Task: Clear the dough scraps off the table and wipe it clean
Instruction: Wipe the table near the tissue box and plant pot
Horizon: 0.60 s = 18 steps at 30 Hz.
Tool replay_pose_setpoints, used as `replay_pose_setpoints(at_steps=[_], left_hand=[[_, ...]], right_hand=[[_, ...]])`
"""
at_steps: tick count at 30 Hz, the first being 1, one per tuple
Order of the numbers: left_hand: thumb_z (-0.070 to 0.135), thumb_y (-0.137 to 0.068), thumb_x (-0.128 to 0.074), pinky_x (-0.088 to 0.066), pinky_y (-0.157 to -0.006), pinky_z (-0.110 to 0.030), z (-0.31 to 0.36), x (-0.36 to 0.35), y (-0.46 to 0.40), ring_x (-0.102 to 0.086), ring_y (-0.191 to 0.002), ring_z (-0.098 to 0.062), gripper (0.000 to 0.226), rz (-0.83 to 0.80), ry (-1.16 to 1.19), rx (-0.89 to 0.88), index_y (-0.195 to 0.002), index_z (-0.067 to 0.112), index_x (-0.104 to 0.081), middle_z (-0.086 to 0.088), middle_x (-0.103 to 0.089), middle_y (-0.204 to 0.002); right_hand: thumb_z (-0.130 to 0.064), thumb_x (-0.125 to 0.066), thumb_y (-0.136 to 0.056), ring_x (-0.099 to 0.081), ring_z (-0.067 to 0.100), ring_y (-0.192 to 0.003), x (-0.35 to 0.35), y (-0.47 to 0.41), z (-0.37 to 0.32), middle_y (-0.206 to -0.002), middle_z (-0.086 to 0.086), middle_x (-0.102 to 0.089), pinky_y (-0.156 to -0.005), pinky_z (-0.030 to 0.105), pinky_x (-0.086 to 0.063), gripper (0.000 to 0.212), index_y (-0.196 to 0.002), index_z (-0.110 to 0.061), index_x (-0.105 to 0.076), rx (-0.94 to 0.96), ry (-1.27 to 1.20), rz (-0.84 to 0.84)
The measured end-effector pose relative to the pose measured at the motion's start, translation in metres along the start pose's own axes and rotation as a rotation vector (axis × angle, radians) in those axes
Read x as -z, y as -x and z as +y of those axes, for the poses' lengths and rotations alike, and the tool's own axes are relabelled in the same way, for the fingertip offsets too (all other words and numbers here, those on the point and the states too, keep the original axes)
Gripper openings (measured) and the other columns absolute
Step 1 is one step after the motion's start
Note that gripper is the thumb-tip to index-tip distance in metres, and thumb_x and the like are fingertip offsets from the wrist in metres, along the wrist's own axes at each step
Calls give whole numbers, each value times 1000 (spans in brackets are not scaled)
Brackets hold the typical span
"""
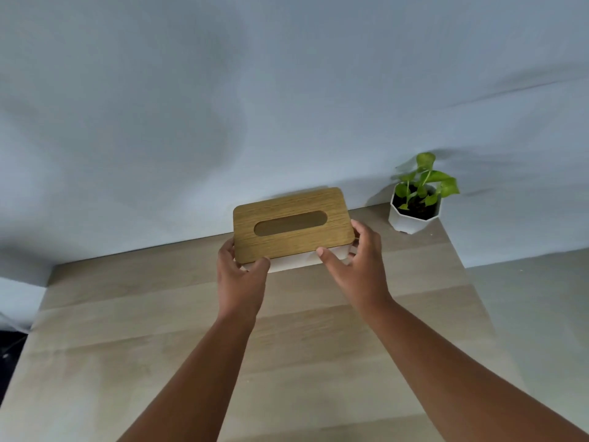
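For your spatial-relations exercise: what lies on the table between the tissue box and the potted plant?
Nothing: the head view shows only bare table between the tissue box, held by both hands, and the potted plant.

Tissue box (291, 226) at table (127, 314) rear; plant pot (414, 215) right, seemingly apart.

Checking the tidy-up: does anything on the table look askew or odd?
The tissue box, held by the left hand and right hand, sits slightly rotated to the table's back edge, and no tissue shows in its slot. Nothing else stands out.
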State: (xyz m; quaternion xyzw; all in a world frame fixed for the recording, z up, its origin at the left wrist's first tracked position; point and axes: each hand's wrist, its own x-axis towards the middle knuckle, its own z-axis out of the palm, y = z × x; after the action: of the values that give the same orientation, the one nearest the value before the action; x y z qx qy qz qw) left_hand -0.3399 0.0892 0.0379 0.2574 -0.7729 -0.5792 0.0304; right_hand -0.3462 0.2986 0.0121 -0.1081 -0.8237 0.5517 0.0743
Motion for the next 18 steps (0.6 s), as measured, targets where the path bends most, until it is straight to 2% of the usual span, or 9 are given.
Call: replay_pose_setpoints(at_steps=[3, 5, 12, 18], left_hand=[[37, -69, -69, -52, -71, -30, -8, 25, -3, -65, -81, 2, 65, 34, 15, 14, -129, 47, -47, 20, -66, -113], [38, -67, -66, -51, -68, -30, -12, 43, -4, -63, -75, 2, 63, 67, 11, 26, -126, 49, -46, 15, -67, -112], [39, -67, -65, -49, -69, -29, -31, 112, -19, -62, -78, -1, 68, 110, 2, 34, -131, 46, -44, 12, -62, -122], [36, -70, -75, -50, -73, -29, -42, 164, -45, -64, -97, -12, 73, 112, -12, 9, -135, 44, -43, 14, -62, -123]], right_hand=[[-46, -84, -79, -54, 8, -115, -23, 13, -9, -133, -10, -40, -87, 8, -47, 83, -146, -26, -41, 20, 0, -19], [-44, -85, -80, -54, 9, -114, -40, 22, -17, -133, -8, -40, -80, -1, -41, 83, -147, -23, -42, 24, -1, -43], [-39, -84, -82, -54, 9, -112, -104, 54, -48, -136, -1, -43, -77, 0, -42, 83, -150, -18, -41, 32, 18, -82], [-40, -83, -84, -49, -21, -101, -156, 70, -71, -135, -3, -42, -73, -2, -41, 82, -150, -17, -40, 18, 7, -99]])
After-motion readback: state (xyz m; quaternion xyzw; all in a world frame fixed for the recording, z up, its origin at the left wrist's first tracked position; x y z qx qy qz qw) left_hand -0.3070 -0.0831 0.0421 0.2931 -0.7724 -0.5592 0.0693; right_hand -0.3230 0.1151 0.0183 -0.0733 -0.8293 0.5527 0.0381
